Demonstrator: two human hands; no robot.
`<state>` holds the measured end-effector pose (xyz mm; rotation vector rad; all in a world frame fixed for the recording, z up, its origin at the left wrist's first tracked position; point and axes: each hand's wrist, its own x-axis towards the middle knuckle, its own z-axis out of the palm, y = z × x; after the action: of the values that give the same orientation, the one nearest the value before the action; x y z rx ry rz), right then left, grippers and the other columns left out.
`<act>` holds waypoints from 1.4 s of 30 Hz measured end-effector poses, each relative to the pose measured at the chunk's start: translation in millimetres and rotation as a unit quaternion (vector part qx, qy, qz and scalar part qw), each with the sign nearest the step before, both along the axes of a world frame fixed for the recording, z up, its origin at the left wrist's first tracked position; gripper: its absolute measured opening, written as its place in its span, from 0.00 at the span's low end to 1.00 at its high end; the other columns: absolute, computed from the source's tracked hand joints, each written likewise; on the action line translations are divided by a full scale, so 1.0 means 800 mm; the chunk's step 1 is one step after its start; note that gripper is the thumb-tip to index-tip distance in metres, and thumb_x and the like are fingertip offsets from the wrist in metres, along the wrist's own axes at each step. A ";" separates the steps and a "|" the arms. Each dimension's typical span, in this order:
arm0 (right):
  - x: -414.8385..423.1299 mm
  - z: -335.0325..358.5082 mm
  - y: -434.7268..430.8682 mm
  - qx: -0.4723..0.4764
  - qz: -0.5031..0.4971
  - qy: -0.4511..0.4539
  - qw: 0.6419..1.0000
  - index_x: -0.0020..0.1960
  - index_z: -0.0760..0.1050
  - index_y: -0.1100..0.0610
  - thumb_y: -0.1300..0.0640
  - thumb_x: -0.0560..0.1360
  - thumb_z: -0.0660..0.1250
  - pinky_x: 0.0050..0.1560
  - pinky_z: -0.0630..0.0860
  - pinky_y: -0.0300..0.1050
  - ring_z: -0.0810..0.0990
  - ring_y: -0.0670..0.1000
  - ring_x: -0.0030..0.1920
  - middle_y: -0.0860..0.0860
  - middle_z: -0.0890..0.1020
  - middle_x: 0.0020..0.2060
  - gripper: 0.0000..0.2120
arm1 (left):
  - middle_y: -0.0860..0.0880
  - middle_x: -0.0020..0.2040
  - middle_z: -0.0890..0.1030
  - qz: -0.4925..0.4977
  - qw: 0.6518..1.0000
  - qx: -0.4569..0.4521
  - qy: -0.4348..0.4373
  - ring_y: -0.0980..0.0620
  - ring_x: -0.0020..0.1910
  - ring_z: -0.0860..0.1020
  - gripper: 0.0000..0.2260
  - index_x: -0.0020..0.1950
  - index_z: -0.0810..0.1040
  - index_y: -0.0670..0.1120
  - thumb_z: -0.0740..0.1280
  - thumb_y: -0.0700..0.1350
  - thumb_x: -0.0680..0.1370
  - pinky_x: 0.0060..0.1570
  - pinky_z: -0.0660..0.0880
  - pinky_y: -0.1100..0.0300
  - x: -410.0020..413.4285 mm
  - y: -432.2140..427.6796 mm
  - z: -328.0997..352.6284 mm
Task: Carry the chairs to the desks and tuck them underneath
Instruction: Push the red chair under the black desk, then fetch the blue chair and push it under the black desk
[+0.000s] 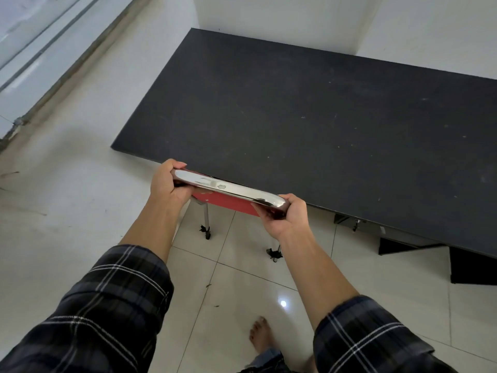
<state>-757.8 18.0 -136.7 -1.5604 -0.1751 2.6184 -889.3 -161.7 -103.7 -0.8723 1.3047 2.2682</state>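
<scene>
Chrome gleams along the top rail of the chair (228, 190), and both hands are clamped on it: the left hand (166, 181) wraps the rail's left end with its fingers (178, 165) curled over the far side, and the right hand (285, 215) grips the right end, thumb on the near face. Between the two grips the rail runs bare and shiny. Beyond the fingers, the red seat (228, 201) already sits mostly under the front edge of the black desk (309, 111), the rail just at that edge. Below the hands two thin metal legs (206, 219) reach the tiled floor (228, 278), each ending in a dark foot. I judge the chair light and stiff, a tube frame that should slide readily on smooth tile, though the polished rail looks slippery, so a full wrap at both ends, as now, seems the best hold. Count: one chair, one desk, two visible legs, two hands, one bare foot (261, 335) near the bottom edge. Whether more chairs wait elsewhere cannot be told.
</scene>
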 end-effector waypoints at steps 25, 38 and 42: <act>0.054 0.015 0.019 0.075 0.172 -0.002 0.982 0.46 0.77 0.58 0.55 0.79 0.69 0.43 0.82 0.57 0.84 0.59 0.48 0.58 0.82 0.46 0.07 | 0.46 0.52 0.81 -0.107 0.981 -0.161 -0.023 0.47 0.44 0.82 0.26 0.64 0.75 0.44 0.77 0.49 0.70 0.32 0.79 0.57 0.094 0.081 0.008; 0.275 -0.011 0.126 0.582 0.497 -0.199 0.612 0.80 0.55 0.56 0.42 0.78 0.65 0.71 0.67 0.56 0.64 0.60 0.75 0.58 0.65 0.76 0.37 | 0.43 0.78 0.62 -0.328 0.871 -0.351 0.097 0.44 0.74 0.64 0.46 0.80 0.45 0.41 0.73 0.48 0.75 0.69 0.62 0.56 0.289 0.242 -0.018; 0.384 -0.010 0.171 0.610 0.495 -0.275 0.554 0.82 0.50 0.54 0.38 0.78 0.63 0.76 0.60 0.63 0.54 0.59 0.81 0.55 0.59 0.80 0.40 | 0.45 0.81 0.53 -0.505 0.732 -0.410 0.203 0.44 0.78 0.56 0.39 0.81 0.51 0.49 0.69 0.54 0.77 0.74 0.56 0.49 0.391 0.304 -0.013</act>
<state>-450.5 155.0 -144.3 -1.5609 -2.7589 1.0805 -576.3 81.7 -114.2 0.2440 2.2716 0.9634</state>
